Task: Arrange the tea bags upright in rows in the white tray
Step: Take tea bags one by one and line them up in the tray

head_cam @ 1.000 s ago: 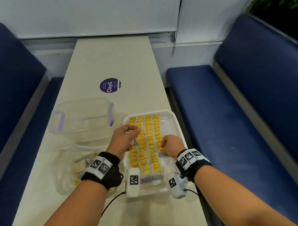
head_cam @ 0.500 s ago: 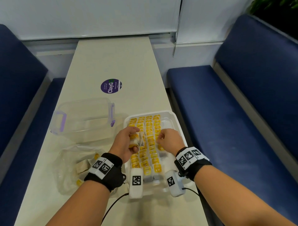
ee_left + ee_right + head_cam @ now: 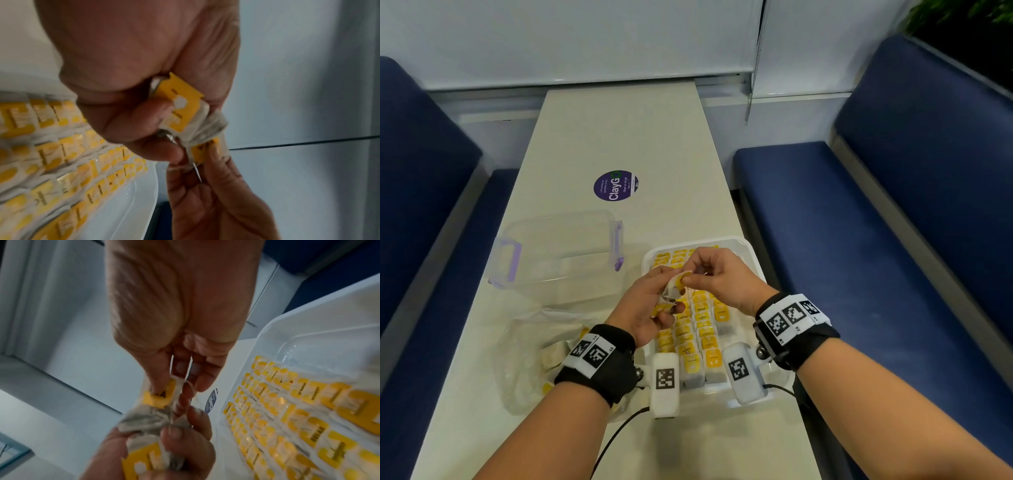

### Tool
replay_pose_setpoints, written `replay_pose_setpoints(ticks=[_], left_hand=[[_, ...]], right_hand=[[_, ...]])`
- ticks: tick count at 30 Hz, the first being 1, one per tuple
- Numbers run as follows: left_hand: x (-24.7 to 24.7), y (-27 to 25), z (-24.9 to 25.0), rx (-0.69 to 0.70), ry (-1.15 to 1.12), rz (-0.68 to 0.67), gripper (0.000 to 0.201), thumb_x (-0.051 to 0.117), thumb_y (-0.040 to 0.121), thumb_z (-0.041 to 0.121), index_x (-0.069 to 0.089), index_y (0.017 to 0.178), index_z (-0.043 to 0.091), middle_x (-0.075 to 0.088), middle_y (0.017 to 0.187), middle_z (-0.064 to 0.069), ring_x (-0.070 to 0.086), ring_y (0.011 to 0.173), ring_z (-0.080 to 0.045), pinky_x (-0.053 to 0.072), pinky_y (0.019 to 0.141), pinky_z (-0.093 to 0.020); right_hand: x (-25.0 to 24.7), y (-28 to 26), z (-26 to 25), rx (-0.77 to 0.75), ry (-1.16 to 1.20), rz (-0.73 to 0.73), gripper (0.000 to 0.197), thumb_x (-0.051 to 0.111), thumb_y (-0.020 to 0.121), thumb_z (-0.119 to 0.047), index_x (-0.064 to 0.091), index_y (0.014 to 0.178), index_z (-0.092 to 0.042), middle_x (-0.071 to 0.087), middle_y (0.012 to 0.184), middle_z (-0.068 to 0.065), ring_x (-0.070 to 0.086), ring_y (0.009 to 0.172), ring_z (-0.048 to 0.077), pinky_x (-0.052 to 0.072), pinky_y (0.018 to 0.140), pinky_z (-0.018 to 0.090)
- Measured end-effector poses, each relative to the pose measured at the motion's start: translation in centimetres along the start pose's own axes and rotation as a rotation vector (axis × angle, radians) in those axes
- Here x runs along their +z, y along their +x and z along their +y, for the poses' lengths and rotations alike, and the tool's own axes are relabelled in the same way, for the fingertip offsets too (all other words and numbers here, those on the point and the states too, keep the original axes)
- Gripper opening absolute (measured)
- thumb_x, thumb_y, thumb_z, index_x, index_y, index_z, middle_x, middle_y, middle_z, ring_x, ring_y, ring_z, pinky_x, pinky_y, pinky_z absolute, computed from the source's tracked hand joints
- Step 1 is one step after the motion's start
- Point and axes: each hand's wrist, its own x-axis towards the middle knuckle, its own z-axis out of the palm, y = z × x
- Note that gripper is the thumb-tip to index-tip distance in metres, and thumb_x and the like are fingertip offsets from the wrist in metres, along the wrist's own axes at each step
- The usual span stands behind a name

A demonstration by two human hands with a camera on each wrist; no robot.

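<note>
Yellow-tagged tea bags sit bunched in the left hand, fingers curled round them, centre frame above the white tray. Right hand pinches one bag's tag, nearer for pulling it toward the tray's open right side.

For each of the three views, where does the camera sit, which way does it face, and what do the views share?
Head: worn on the head, looking forward and down at the white tray; both forearms, left hand and right hand show.
Left wrist: looks along the left palm at the tea bags in its grip.
Right wrist: looks along the right palm at its fingers, pinching a yellow tag.
Shared: all show both hands, the bags and the tray rows.
</note>
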Motion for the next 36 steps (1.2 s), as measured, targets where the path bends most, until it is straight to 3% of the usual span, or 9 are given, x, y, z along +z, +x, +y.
replay_pose_setpoints(ticks=[2, 7, 9, 12, 17, 21, 27, 32, 36], left_hand=[[-0.1, 0.1, -0.1, 0.040, 0.022, 0.031, 0.013, 0.060, 0.094, 0.029, 0.059, 0.086, 0.019, 0.057, 0.072, -0.003, 0.052, 0.053, -0.016, 0.026, 0.038, -0.018], [-0.1, -0.1, 0.0, 0.187, 0.224, 0.018, 0.025, 0.070, 0.083, 0.040, 0.069, 0.090, 0.016, 0.062, 0.070, 0.004, 0.050, 0.060, -0.013, 0.028, 0.046, -0.022], [0.1, -0.2, -0.1, 0.222, 0.287, -0.021, 0.015, 0.073, 0.082, 0.030, 0.068, 0.081, 0.016, 0.059, 0.066, 0.004, 0.046, 0.060, -0.014, 0.027, 0.044, -0.020], [0.3, 0.1, -0.3, 0.258, 0.321, 0.001, 0.011, 0.071, 0.087, 0.013, 0.068, 0.078, 0.016, 0.059, 0.063, 0.005, 0.042, 0.057, -0.014, 0.027, 0.042, -0.019], [0.3, 0.5, -0.4, 0.331, 0.310, 0.050, 0.011, 0.076, 0.082, 0.011, 0.068, 0.089, 0.011, 0.056, 0.064, 0.000, 0.044, 0.052, -0.010, 0.028, 0.044, -0.021], [0.0, 0.6, -0.5, 0.330, 0.272, 0.018, 0.012, 0.068, 0.088, 0.004, 0.060, 0.087, 0.013, 0.058, 0.070, -0.009, 0.046, 0.053, -0.012, 0.027, 0.043, -0.020], [0.0, 0.5, -0.5, 0.322, 0.354, 0.029, 0.008, 0.070, 0.088, 0.007, 0.066, 0.093, 0.012, 0.066, 0.078, -0.019, 0.051, 0.054, -0.012, 0.030, 0.043, -0.019], [0.4, 0.4, -0.4, 0.332, 0.450, -0.009, 0.006, 0.074, 0.086, 0.011, 0.068, 0.086, 0.013, 0.071, 0.083, -0.025, 0.046, 0.054, -0.013, 0.031, 0.045, -0.021], [0.6, 0.2, -0.2, 0.378, 0.441, 0.001, 0.009, 0.075, 0.084, 0.007, 0.069, 0.084, 0.014, 0.065, 0.066, -0.001, 0.048, 0.052, -0.009, 0.034, 0.045, -0.020]], right_hand=[[-0.3, 0.0, -0.3, 0.024, 0.008, 0.004, 0.015, 0.063, 0.086, 0.005, 0.060, 0.083, -0.009, 0.058, 0.074, 0.006, 0.054, 0.068, 0.014, 0.050, 0.067, 0.023], [-1.2, 0.3, -0.2, 0.045, -0.140, 0.019, 0.013, 0.063, 0.089, -0.003, 0.069, 0.096, -0.011, 0.067, 0.088, 0.013, 0.063, 0.081, 0.023, 0.054, 0.080, 0.038], [-1.3, 0.5, 0.0, 0.034, -0.174, 0.088, 0.015, 0.069, 0.085, -0.007, 0.070, 0.099, -0.013, 0.061, 0.077, 0.005, 0.058, 0.073, 0.012, 0.053, 0.078, 0.033], [-1.3, 0.5, -0.1, 0.064, -0.152, 0.176, 0.014, 0.077, 0.078, -0.010, 0.070, 0.090, -0.013, 0.051, 0.068, 0.003, 0.051, 0.062, 0.011, 0.051, 0.069, 0.033], [-1.3, 0.1, -0.3, 0.110, -0.121, 0.102, 0.012, 0.079, 0.077, -0.013, 0.069, 0.078, -0.005, 0.056, 0.058, 0.003, 0.054, 0.054, 0.017, 0.050, 0.055, 0.028], [-1.8, 0.1, -0.4, 0.141, -0.160, 0.062, 0.006, 0.070, 0.084, -0.006, 0.071, 0.090, -0.004, 0.060, 0.062, 0.004, 0.060, 0.059, 0.015, 0.053, 0.060, 0.025], [-2.2, 0.6, -0.8, 0.033, -0.340, 0.155, 0.006, 0.070, 0.085, -0.014, 0.074, 0.086, -0.019, 0.069, 0.075, 0.002, 0.064, 0.070, 0.014, 0.056, 0.076, 0.032], [-1.9, 0.9, -0.9, -0.009, -0.229, 0.178, 0.011, 0.066, 0.087, -0.010, 0.071, 0.092, -0.018, 0.055, 0.066, -0.003, 0.048, 0.060, 0.005, 0.048, 0.066, 0.023], [-1.9, 1.0, 0.3, 0.053, -0.137, 0.192, 0.012, 0.066, 0.087, -0.009, 0.070, 0.095, -0.018, 0.055, 0.067, 0.003, 0.051, 0.064, 0.009, 0.049, 0.071, 0.029]])
